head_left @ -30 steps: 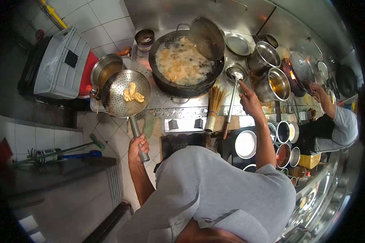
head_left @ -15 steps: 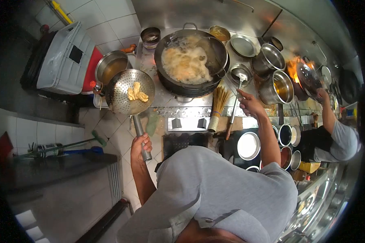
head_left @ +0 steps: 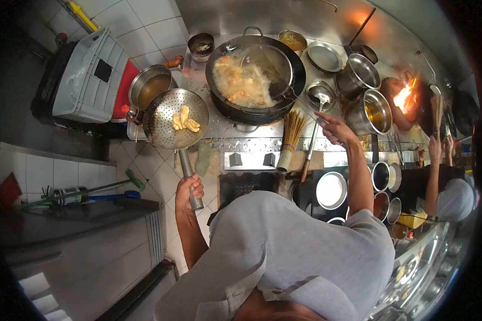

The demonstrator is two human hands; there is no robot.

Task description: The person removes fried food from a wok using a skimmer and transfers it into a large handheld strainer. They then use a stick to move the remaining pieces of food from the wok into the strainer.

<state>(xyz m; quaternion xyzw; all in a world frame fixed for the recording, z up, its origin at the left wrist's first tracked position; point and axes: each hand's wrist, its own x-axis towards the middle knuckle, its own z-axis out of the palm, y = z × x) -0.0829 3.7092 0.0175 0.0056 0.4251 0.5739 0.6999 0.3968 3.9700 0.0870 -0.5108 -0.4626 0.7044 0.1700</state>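
Gripping ladle [head_left: 165,120] of food [head_left: 187,123]: left fingers [head_left: 198,188]; gripping strainer [head_left: 272,63] at foaming wok [head_left: 299,75]: right fingers [head_left: 331,126].

Left fingers [head_left: 197,188] partly cover the strainer handle [head_left: 185,163]; foam [head_left: 227,83] blurs what seems food [head_left: 234,98].

Grey crate [head_left: 88,80] sitting at like 10 o'clock in the view, yellow pipe [head_left: 80,16] poking in toward 11. Green broom head [head_left: 134,180] just shy of 9, flames [head_left: 406,98] just past 2, white bowl [head_left: 331,190] between 3 and 4.
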